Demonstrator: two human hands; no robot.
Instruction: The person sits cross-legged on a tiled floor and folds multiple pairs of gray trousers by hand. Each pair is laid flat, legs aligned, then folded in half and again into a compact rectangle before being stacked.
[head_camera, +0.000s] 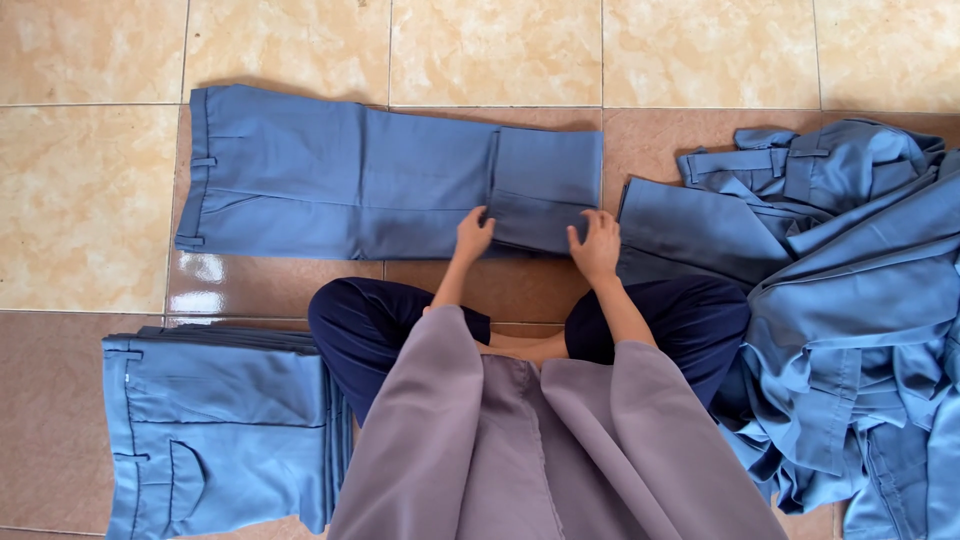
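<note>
Floor: beige and brown tiled floor (90, 200) carries everything.
Heap: unfolded blue garments (850, 300) lie piled at the floor's right edge.
Stack: folded blue trousers (215, 430) sit at the lower left corner.
Trousers: blue trousers (340, 175) lie flat across the middle, waistband left, leg end folded back at right.
Left hand: left hand (474, 234), fingers together, presses the fold's near edge.
Right hand: right hand (598, 245), fingers slightly spread, rests on the fold's right corner.

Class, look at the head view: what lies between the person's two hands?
The folded-over leg end of the blue trousers, with left hand and right hand resting on its near edge.
</note>
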